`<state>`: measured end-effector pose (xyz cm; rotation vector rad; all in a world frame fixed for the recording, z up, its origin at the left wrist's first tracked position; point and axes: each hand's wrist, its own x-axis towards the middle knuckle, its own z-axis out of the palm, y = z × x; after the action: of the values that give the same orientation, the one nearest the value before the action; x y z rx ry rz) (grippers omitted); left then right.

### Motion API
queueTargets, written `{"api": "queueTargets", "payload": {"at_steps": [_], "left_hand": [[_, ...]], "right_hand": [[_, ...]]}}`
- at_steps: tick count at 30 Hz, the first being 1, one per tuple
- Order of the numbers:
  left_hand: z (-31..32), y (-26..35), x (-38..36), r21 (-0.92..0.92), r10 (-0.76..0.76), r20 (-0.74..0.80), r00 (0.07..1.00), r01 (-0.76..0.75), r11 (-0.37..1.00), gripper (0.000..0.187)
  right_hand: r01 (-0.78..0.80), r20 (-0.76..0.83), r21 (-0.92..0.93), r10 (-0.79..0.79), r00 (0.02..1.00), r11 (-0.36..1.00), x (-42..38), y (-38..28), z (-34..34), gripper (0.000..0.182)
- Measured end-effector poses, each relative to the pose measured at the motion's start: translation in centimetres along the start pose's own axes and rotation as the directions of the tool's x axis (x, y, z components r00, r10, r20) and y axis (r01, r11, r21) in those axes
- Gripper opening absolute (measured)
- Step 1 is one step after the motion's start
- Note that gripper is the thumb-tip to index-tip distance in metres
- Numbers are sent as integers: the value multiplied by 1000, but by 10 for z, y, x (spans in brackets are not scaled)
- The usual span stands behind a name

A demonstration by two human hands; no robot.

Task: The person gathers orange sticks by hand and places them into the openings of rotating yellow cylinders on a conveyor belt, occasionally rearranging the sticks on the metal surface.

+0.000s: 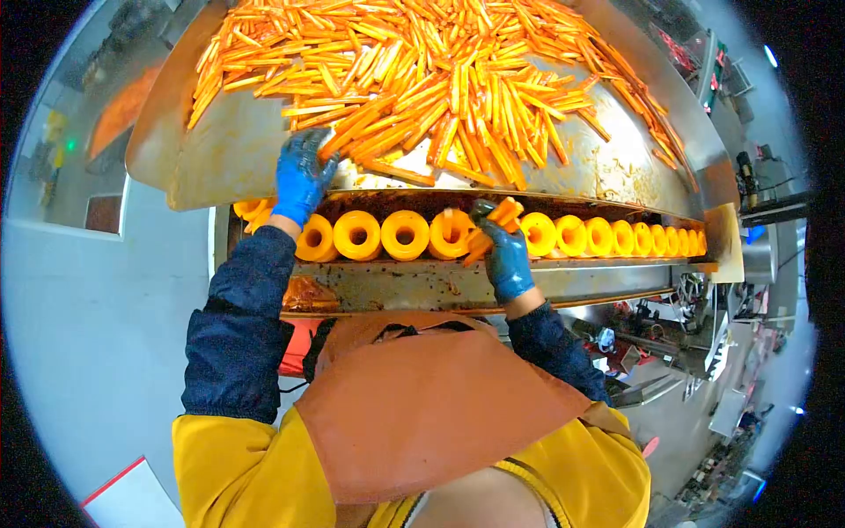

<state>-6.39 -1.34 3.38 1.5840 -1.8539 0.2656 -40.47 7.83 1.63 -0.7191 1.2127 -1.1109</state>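
Oily orange food sticks (440,97) lie heaped across a metal tray (224,145). At the tray's front left, my left hand (304,172), in a blue glove, has its fingers curled about the ends of a few sticks at the pile's near edge. Below the tray runs a row of yellow ring-mouthed cups (406,235). My right hand (508,260), gloved in darker, wet-looking blue, is closed around a small bunch of orange sticks (503,213) over this row. The bunch partly covers the cups beside it, and part of a stick shows at one cup's mouth.
A metal ledge (405,283) with brown residue runs in front of the cups. The tray's raised side wall (704,132) curves round on the right. A brown apron (431,405) covers my front. Machinery and cluttered equipment (660,343) stand at the right.
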Motion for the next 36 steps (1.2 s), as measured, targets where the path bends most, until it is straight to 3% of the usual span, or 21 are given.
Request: {"api": "queueTargets", "payload": {"at_steps": [3,6,7,8,10,12,14,16,18,19,20,22,23,26,27,28,29,31,33,34,36], "left_hand": [[-3,36,4,-213,257,198,946,-214,953,42],[11,74,17,-134,257,556,791,-220,966,35],[16,81,24,-133,257,556,790,-221,966,35],[15,90,35,-85,228,647,728,-229,970,34],[20,92,46,-39,193,728,658,-242,969,33],[25,89,50,41,206,782,589,-378,925,33],[-4,88,55,-62,245,727,642,-293,954,32],[-19,81,48,-174,275,667,693,-215,961,31],[-24,65,32,-474,83,487,869,184,861,25],[-37,58,21,-610,13,512,859,353,710,27],[-44,53,7,-605,11,511,859,351,714,27],[-45,43,-28,-632,-130,692,710,683,366,28],[-44,41,-44,-578,-137,715,686,690,436,29],[-57,48,-62,-449,-151,753,640,668,593,34],[-55,47,-68,-457,-128,727,674,615,643,38],[-53,45,-74,-462,-103,702,705,560,687,41],[-50,40,-78,-472,-108,627,772,487,735,47],[-52,56,-75,-518,-90,638,765,513,684,47],[-60,89,-64,-571,11,658,753,490,659,48],[-65,103,-59,-508,84,789,609,569,647,54],[-46,112,-81,-666,15,578,816,460,587,42]], "right_hand": [[146,-114,44,-140,984,988,-1,1,3,16],[99,131,192,-126,983,976,9,1,24,10],[-32,151,180,4,989,983,11,10,25,24],[128,143,-258,-93,985,958,5,6,29,20],[33,5,-58,-33,999,998,8,13,33,16],[31,-91,-188,-49,995,982,9,20,15,15],[82,-144,-84,-94,985,993,18,32,-5,18],[261,-128,161,-242,962,952,3,-2,23,22],[72,28,177,-78,997,981,-1,-7,34,24],[71,76,-15,-70,995,997,-1,-5,38,20],[440,167,-110,-420,892,891,6,14,49,19],[-33,169,17,30,985,999,10,13,70,24],[-110,223,-85,127,966,990,17,24,71,37],[-71,257,19,64,964,997,21,37,69,45],[176,250,108,-199,948,978,20,27,74,49],[185,204,137,-210,956,973,14,13,74,44],[80,197,139,-106,975,987,6,-8,76,42],[-27,194,136,0,981,990,6,-17,82,40],[273,293,-22,-255,922,962,13,-3,100,38],[327,304,81,-335,892,942,11,13,113,38],[369,471,-182,-248,847,911,1,25,123,36]]}}
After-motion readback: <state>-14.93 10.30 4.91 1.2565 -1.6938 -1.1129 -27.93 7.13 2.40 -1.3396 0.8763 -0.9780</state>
